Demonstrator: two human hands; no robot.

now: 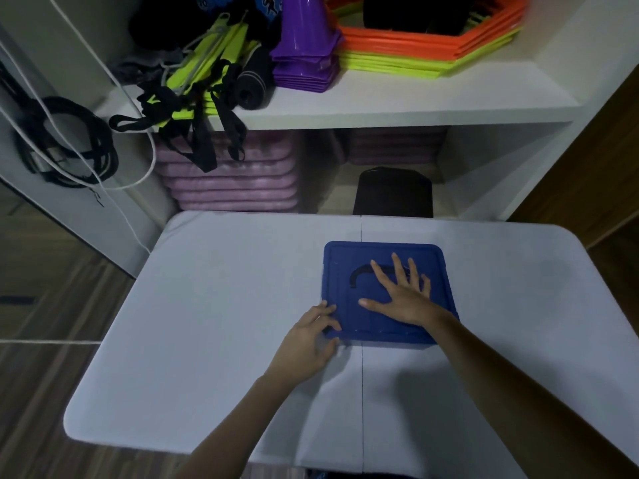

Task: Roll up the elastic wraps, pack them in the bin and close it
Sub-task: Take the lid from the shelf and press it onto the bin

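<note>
Blue bin (349, 316) sits mid-table (207, 323), lid on; right hand (404, 295) splayed flat atop, left hand (311, 335) pinching its near-left corner; rigid, light plastic, best gripped at rims.

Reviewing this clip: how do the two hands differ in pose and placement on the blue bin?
The right hand lies flat, fingers spread, on top of the blue lid; the left hand curls around the lid's near-left corner. The right partly covers the black handle; the left stays at the edge. Both touch the lid.
</note>
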